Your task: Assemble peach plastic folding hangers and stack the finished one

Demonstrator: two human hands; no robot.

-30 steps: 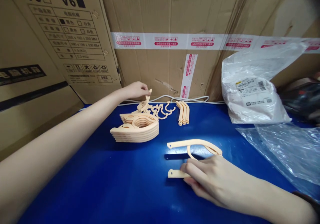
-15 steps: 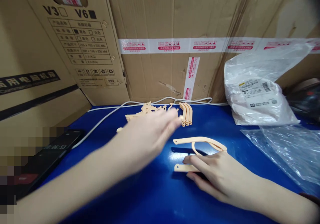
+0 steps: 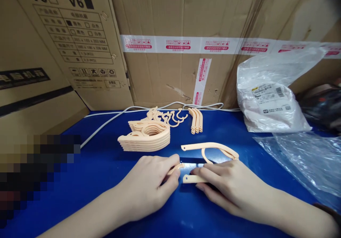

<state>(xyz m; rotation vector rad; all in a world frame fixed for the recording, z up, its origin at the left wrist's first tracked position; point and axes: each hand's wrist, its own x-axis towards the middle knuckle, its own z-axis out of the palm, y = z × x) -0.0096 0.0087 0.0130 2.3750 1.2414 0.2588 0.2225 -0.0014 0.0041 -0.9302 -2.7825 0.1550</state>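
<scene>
My left hand (image 3: 156,183) is closed in a pinch on a small beige plastic piece (image 3: 174,168), probably a hanger hook; most of it is hidden by the fingers. My right hand (image 3: 226,184) grips a beige folding hanger arm (image 3: 189,179), whose holed end sticks out to the left towards the left fingertips, a small gap apart. Behind it, a second curved hanger arm (image 3: 207,145) meets that hand at its right end, with a thin curved strip below it. How the two arms join is covered by my right hand.
Stacked beige hanger parts (image 3: 145,142) lie behind my left hand, with loose hooks (image 3: 174,117) and several curved arms (image 3: 196,121) further back. A white cable (image 3: 106,124) runs along cardboard boxes (image 3: 165,78). At right are a white labelled bag (image 3: 271,106) and clear plastic (image 3: 301,163).
My left hand has come back from the parts at the rear, down and towards my right hand, with the small piece in its fingers. My right hand has stayed nearly in place.
</scene>
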